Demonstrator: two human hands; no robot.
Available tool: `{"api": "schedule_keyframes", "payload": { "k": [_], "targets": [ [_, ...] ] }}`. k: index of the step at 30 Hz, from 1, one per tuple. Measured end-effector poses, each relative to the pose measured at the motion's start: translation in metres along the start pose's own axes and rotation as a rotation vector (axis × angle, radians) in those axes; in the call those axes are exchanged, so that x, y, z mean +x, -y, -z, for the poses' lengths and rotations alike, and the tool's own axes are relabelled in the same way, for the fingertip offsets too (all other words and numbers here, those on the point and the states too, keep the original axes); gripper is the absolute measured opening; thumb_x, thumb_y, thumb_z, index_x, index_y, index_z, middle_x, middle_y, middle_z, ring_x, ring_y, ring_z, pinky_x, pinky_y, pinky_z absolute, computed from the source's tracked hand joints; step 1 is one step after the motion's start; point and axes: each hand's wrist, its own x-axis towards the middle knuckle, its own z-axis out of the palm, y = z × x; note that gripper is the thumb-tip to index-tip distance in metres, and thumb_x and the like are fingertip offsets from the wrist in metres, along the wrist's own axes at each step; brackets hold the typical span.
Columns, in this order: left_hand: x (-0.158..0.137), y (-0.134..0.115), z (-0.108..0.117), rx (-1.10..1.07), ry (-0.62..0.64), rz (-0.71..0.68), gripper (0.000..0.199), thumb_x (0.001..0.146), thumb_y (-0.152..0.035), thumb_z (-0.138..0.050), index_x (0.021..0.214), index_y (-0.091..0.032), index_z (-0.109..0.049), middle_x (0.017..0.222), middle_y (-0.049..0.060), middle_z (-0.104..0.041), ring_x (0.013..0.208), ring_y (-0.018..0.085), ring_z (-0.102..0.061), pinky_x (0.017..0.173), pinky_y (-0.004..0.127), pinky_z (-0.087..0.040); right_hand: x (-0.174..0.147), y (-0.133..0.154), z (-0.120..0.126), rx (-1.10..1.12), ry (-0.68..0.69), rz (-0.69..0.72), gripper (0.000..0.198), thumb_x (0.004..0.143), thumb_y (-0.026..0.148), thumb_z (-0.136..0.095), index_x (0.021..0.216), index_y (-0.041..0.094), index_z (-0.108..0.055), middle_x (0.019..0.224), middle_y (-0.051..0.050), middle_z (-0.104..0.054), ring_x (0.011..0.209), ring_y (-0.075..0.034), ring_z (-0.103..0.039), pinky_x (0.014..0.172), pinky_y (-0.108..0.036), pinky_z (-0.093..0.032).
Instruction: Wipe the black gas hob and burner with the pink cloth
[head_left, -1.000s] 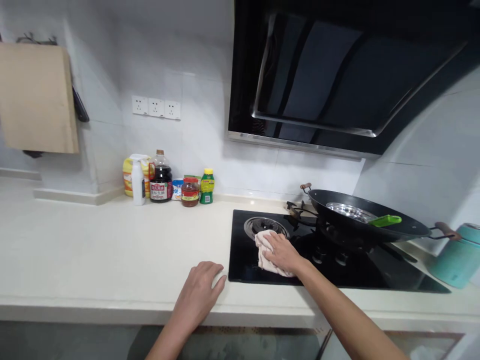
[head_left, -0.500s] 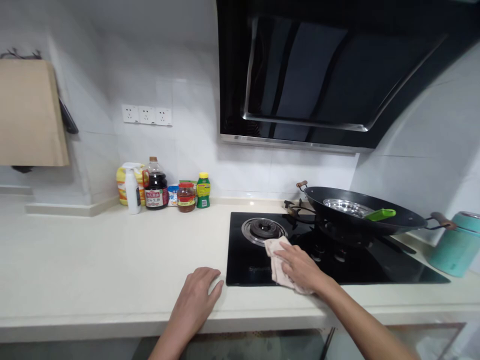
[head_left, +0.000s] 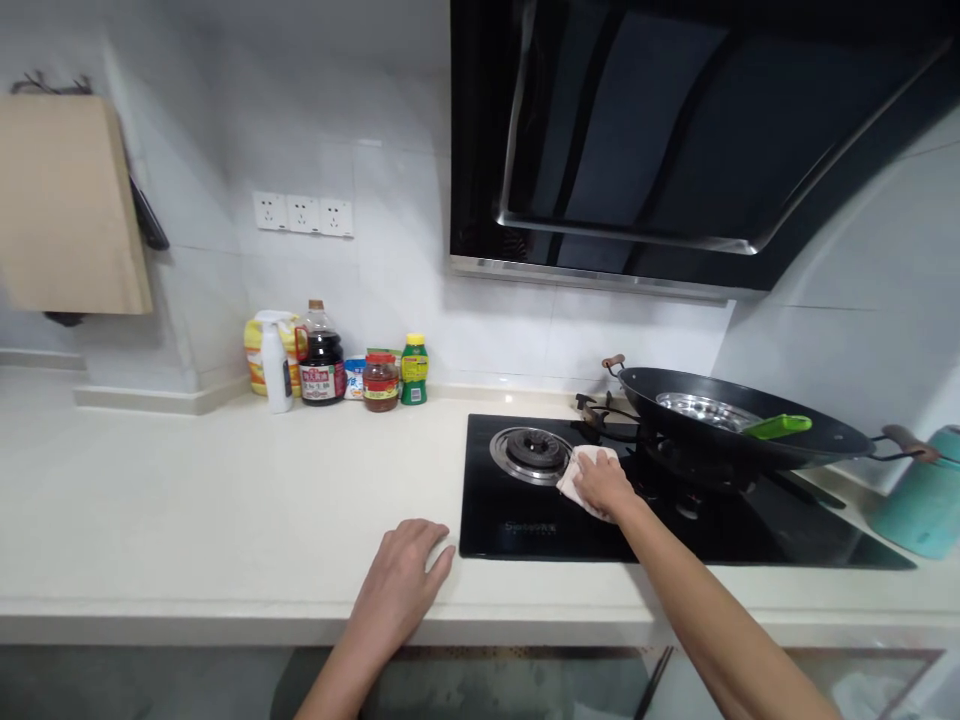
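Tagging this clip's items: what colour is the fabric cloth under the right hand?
The fabric cloth is pale pink, shown in the head view.

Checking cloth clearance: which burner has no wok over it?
The left burner: its metal ring and centre show, just left of the cloth under the right hand. The wok sits over the other burner.

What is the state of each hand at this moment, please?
Left hand: open, resting on the countertop, nothing visible in it.
Right hand: pressed over a pale pink cloth on the gas cooktop; grip cannot be told.
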Motion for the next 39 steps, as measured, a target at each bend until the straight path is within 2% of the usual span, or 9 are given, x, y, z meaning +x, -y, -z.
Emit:
{"api": "schedule_keyframes", "payload": {
  "k": [5, 10, 17, 21, 26, 28, 31, 35, 39],
  "targets": [
    [0.001, 0.0, 0.0, -0.018, -0.01, 0.001, 0.023, 0.098, -0.03, -0.051, 0.11, -0.021, -0.067, 0.11, 0.008, -0.072, 0.106, 0.025, -0.064, 0.094, 0.041, -0.047, 0.009, 0.008, 0.007, 0.029, 0.026, -0.092, 0.057, 0.095, 0.036, -0.035, 0.146, 0.016, -0.048, 0.152, -0.024, -0.04, 0.134, -0.042, -0.044, 0.105, -0.057, -0.031],
    [0.0, -0.002, 0.001, -0.011, 0.003, 0.012, 0.022, 0.098, -0.03, -0.051, 0.11, -0.021, -0.067, 0.11, 0.008, -0.071, 0.108, 0.026, -0.063, 0.094, 0.042, -0.047, -0.031, 0.024, 0.008, 0.021, 0.018, 0.017, 0.059, 0.095, 0.036, -0.039, 0.15, 0.015, -0.043, 0.154, -0.022, -0.038, 0.138, -0.039, -0.04, 0.109, -0.051, -0.03],
    [-0.001, 0.003, -0.004, -0.066, -0.032, 0.029, 0.03, 0.099, -0.041, -0.05, 0.118, -0.024, -0.064, 0.128, 0.009, -0.066, 0.121, 0.027, -0.059, 0.103, 0.047, -0.044, -0.089, 0.083, 0.009, 0.077, 0.033, 0.247, 0.058, 0.098, 0.045, -0.04, 0.154, 0.027, -0.039, 0.165, -0.014, -0.026, 0.15, -0.036, -0.024, 0.117, -0.05, -0.021],
    [0.0, 0.005, -0.007, -0.111, -0.043, 0.038, 0.032, 0.098, -0.043, -0.052, 0.119, -0.023, -0.064, 0.125, 0.009, -0.067, 0.121, 0.026, -0.06, 0.104, 0.048, -0.044, -0.113, 0.134, 0.011, 0.234, 0.031, 0.499, 0.056, 0.097, 0.047, -0.045, 0.151, 0.032, -0.043, 0.167, -0.009, -0.025, 0.152, -0.035, -0.02, 0.119, -0.052, -0.018],
    [0.002, 0.011, -0.005, -0.203, -0.057, 0.04, 0.032, 0.099, -0.047, -0.05, 0.118, -0.026, -0.065, 0.122, 0.006, -0.068, 0.116, 0.024, -0.062, 0.103, 0.045, -0.047, -0.138, 0.159, 0.006, 0.347, -0.12, 0.677, 0.051, 0.092, 0.03, -0.05, 0.143, 0.03, -0.053, 0.161, -0.009, -0.037, 0.148, -0.03, -0.032, 0.119, -0.051, -0.025],
    [0.002, 0.013, -0.004, -0.212, -0.043, 0.056, 0.035, 0.099, -0.048, -0.049, 0.12, -0.026, -0.064, 0.123, 0.007, -0.068, 0.117, 0.024, -0.062, 0.103, 0.045, -0.047, -0.141, 0.144, 0.003, 0.358, -0.162, 0.669, 0.051, 0.088, 0.021, -0.049, 0.138, 0.031, -0.058, 0.158, -0.007, -0.043, 0.145, -0.027, -0.038, 0.117, -0.047, -0.03],
    [0.0, 0.012, -0.003, -0.192, -0.025, 0.099, 0.038, 0.099, -0.049, -0.049, 0.126, -0.025, -0.062, 0.128, 0.008, -0.067, 0.121, 0.025, -0.061, 0.105, 0.047, -0.045, -0.141, 0.097, -0.002, 0.321, -0.183, 0.543, 0.056, 0.083, 0.016, -0.048, 0.135, 0.031, -0.062, 0.156, -0.004, -0.046, 0.143, -0.026, -0.041, 0.116, -0.045, -0.032],
    [-0.001, 0.006, 0.0, -0.139, -0.011, 0.105, 0.039, 0.097, -0.048, -0.05, 0.125, -0.024, -0.064, 0.128, 0.009, -0.068, 0.12, 0.026, -0.061, 0.104, 0.047, -0.046, -0.148, 0.001, -0.017, 0.248, -0.22, 0.299, 0.055, 0.085, 0.024, -0.045, 0.136, 0.029, -0.062, 0.156, -0.005, -0.046, 0.143, -0.025, -0.042, 0.117, -0.045, -0.033],
    [-0.001, -0.002, 0.004, -0.08, -0.009, 0.059, 0.031, 0.096, -0.043, -0.052, 0.113, -0.023, -0.069, 0.117, 0.008, -0.071, 0.112, 0.026, -0.064, 0.099, 0.044, -0.047, -0.165, -0.089, -0.04, 0.228, -0.315, 0.214, 0.05, 0.09, 0.037, -0.041, 0.134, 0.031, -0.063, 0.154, -0.003, -0.049, 0.142, -0.024, -0.044, 0.116, -0.044, -0.038]
  ]
}}
